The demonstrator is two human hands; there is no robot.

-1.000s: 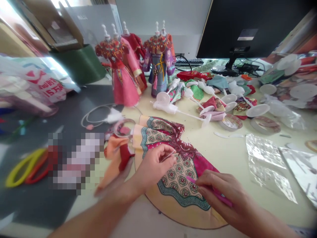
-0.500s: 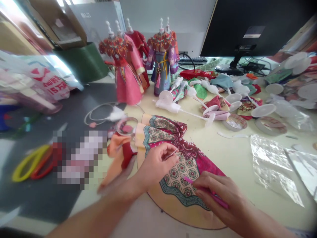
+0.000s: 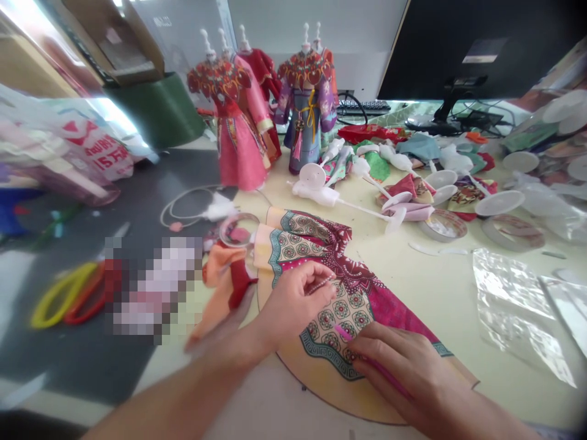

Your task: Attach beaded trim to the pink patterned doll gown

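A small patterned doll robe in magenta, cream and teal lies flat on the pale table. My left hand rests on the robe's middle and pinches a short strip of tiny beads between thumb and forefinger. My right hand lies over the robe's lower edge and holds a thin pink stick like a pen, its tip touching the cream panel. An orange and red cloth piece lies just left of the robe.
Dressed doll mannequins, a pink one and a purple one, stand at the back. White stands, tape rolls and fabric scraps lie beyond the robe. Clear plastic bags lie at right. A dark mat with coloured rings is at left, a monitor behind.
The view has drifted slightly. My right hand has slid left along the robe's lower edge with the pink stick. My left hand keeps its pinch on the bead strip.
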